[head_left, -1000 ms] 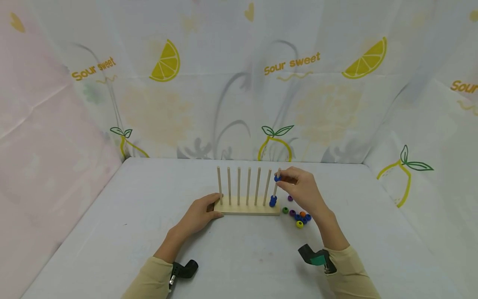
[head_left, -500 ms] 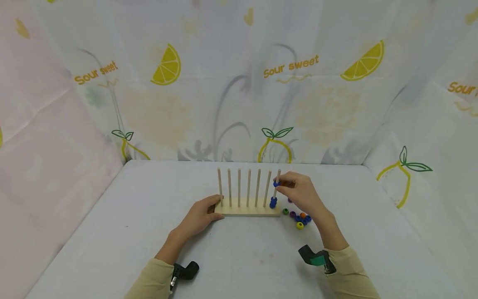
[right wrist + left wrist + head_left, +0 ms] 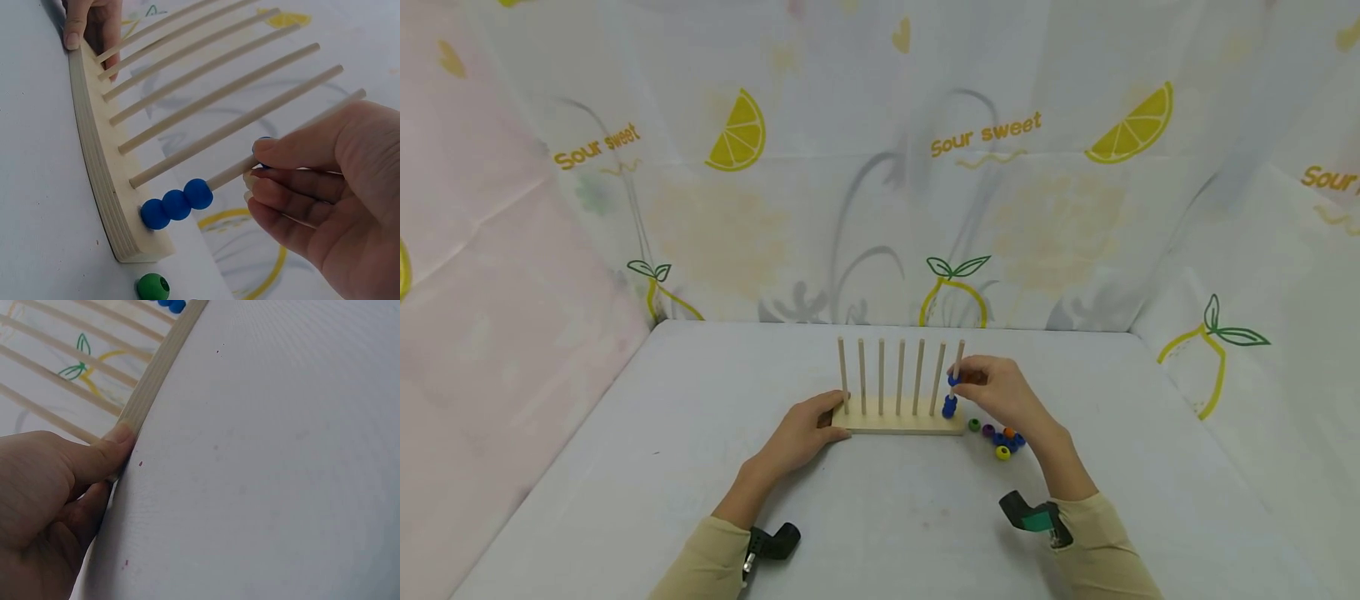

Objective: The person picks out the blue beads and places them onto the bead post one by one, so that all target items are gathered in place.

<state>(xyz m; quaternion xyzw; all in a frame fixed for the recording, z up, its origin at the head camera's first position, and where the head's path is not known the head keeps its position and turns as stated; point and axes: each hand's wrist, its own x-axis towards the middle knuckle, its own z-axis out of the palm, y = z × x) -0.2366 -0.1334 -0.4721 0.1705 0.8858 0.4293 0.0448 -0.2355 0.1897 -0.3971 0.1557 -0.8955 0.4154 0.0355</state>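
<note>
A pale wooden peg board with several upright dowels stands on the white table. My left hand grips its left end; in the left wrist view the thumb presses on the front edge. On the rightmost dowel three blue beads are stacked against the base. Higher on that dowel, my right hand pinches another blue bead between thumb and fingers. In the right wrist view the thumb covers most of this bead.
Loose beads lie on the table right of the board: a green bead, a purple bead, an orange bead, a yellow bead and several blue ones. A printed cloth backdrop rises behind the table.
My right hand has slid the pinched blue bead down the rightmost dowel, from near its top toward the stacked beads. The left hand keeps its grip on the board.
</note>
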